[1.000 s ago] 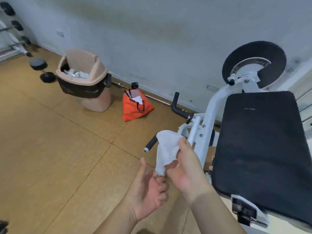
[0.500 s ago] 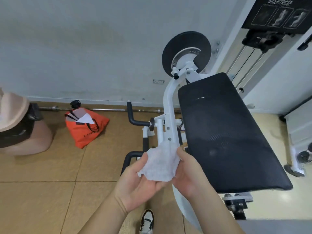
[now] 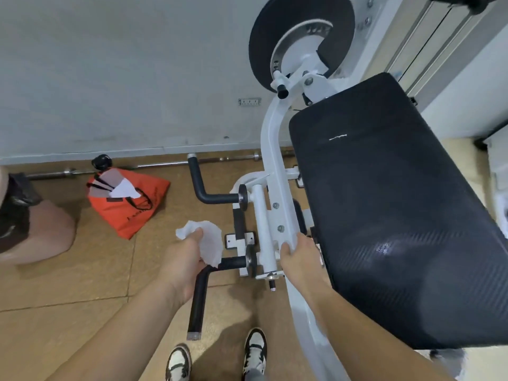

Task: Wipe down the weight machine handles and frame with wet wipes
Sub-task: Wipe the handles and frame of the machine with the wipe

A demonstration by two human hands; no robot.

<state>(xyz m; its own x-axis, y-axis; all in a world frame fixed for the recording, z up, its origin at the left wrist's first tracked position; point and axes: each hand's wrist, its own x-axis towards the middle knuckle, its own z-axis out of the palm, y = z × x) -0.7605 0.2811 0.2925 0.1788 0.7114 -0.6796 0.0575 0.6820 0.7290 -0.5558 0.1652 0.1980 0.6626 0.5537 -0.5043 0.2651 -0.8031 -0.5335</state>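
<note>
A white wet wipe point(image 3: 208, 242) is bunched in my left hand point(image 3: 183, 261), just above the near black handle point(image 3: 198, 303) of the weight machine. My right hand point(image 3: 298, 258) grips the white curved frame arm point(image 3: 272, 149) low down, next to the black pad point(image 3: 390, 204). A second black handle point(image 3: 204, 188) sticks out to the left farther back. A black weight plate point(image 3: 301, 37) sits at the top of the arm.
An orange bag point(image 3: 129, 200) lies on the tan floor at left, a beige bin point(image 3: 30, 224) at the far left edge. A steel barbell point(image 3: 154, 165) lies along the grey wall. My two shoes point(image 3: 217, 358) stand below the handle.
The wipe has passed fully into my left hand, which moved left toward the near handle. My right hand let go of the wipe and took hold of the white frame arm. The view tilted down.
</note>
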